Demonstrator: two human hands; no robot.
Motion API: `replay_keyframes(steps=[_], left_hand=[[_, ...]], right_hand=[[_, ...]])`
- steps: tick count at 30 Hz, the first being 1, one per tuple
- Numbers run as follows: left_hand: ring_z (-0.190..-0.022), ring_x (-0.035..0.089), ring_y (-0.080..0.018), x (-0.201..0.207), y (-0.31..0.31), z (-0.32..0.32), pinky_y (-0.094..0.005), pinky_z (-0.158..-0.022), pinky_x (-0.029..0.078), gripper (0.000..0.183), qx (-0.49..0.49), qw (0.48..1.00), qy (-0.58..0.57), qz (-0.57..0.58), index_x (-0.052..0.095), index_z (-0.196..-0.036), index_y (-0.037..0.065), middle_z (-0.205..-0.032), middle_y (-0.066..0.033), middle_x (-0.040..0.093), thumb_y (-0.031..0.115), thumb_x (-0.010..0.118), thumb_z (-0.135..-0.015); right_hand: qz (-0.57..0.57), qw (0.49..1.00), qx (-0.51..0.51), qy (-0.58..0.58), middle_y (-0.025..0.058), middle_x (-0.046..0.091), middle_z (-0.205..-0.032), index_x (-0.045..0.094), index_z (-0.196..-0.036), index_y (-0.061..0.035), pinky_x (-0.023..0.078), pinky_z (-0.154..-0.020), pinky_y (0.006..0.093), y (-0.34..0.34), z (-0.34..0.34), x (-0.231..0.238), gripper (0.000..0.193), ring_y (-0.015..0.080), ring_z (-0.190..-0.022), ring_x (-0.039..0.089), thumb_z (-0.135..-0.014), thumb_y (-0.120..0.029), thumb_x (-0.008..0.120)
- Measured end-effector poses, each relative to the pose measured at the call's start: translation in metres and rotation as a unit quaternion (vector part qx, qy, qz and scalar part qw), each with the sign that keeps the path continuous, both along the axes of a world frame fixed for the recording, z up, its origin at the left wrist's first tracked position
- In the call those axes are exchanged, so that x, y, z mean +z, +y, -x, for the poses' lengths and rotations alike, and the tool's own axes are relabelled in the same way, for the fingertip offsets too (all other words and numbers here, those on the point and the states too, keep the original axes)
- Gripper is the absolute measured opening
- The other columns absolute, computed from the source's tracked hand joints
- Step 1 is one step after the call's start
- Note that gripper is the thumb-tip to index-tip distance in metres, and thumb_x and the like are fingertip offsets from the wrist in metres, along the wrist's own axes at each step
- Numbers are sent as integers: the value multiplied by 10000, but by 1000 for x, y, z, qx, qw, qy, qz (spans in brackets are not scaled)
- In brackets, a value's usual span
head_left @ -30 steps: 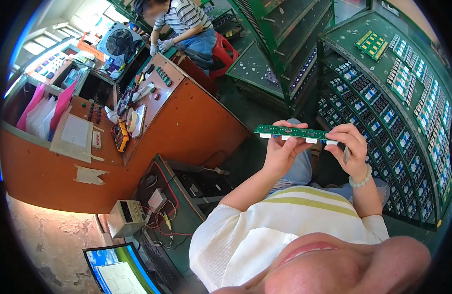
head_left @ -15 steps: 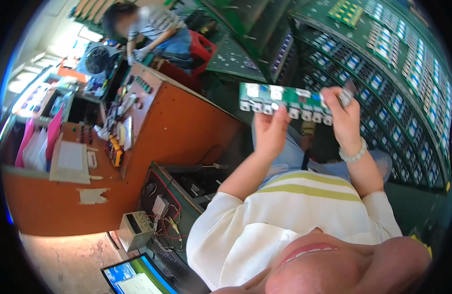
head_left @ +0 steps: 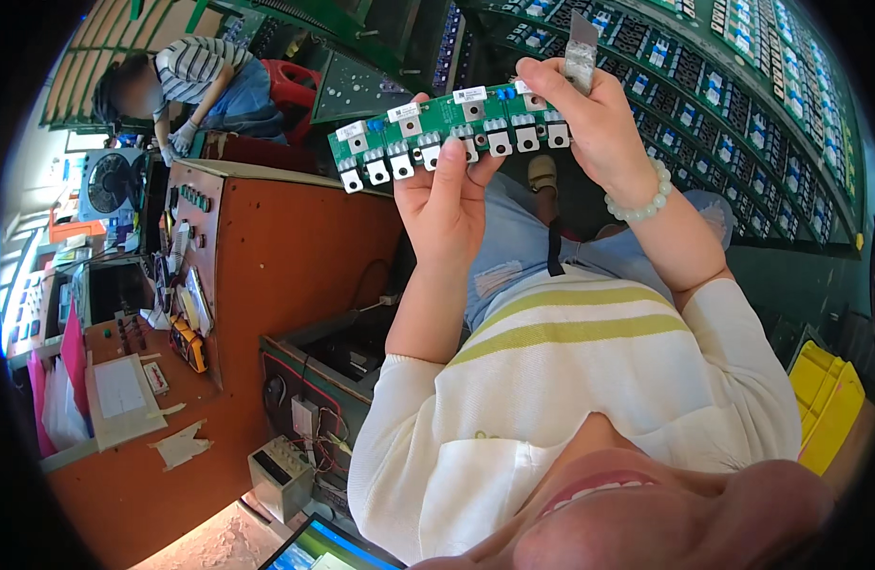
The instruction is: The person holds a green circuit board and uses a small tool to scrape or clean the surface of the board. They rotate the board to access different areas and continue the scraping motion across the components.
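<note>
To the person's left stood the orange bench (head_left: 290, 228); clear of its edge, a green circuit board (head_left: 438, 113) hung in open air, left grip (head_left: 445, 204) pinching its lower edge, right grip (head_left: 597, 123) its right end plus, seemingly, a grey strip (head_left: 581, 53).

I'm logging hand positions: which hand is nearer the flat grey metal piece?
Right. The right hand holds the flat grey metal piece; the left hand is farther off, to the piece's left, holding the circuit board.
</note>
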State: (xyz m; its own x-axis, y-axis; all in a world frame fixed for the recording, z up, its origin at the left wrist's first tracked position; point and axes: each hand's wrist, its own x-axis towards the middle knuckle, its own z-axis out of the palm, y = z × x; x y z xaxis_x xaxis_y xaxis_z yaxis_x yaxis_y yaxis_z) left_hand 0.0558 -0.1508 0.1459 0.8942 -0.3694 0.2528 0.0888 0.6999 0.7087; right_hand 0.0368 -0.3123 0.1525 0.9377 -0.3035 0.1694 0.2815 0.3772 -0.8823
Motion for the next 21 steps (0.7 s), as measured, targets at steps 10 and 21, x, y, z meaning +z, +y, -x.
replay_keyframes(steps=[10,21], left_hand=[[-1216,457,-289,0,8,13,-470,-932,471,793,0,1000,-2,-19,198,-1424,116,-1410,-199,327,-103,612,-785],[-1230,444,-289,-16,3,6,-495,-942,466,812,3,1000,-11,-17,207,-1413,109,-1410,-192,328,-94,644,-759]], right_hand=[[94,994,33,37,-69,584,-695,682,-869,-55,335,-478,158,-6,3,-6,286,-13,-570,473,-862,-339,653],[197,980,33,4,-28,664,-882,665,-1055,-62,341,-487,132,-15,19,-3,228,-20,-694,536,-905,-203,565]])
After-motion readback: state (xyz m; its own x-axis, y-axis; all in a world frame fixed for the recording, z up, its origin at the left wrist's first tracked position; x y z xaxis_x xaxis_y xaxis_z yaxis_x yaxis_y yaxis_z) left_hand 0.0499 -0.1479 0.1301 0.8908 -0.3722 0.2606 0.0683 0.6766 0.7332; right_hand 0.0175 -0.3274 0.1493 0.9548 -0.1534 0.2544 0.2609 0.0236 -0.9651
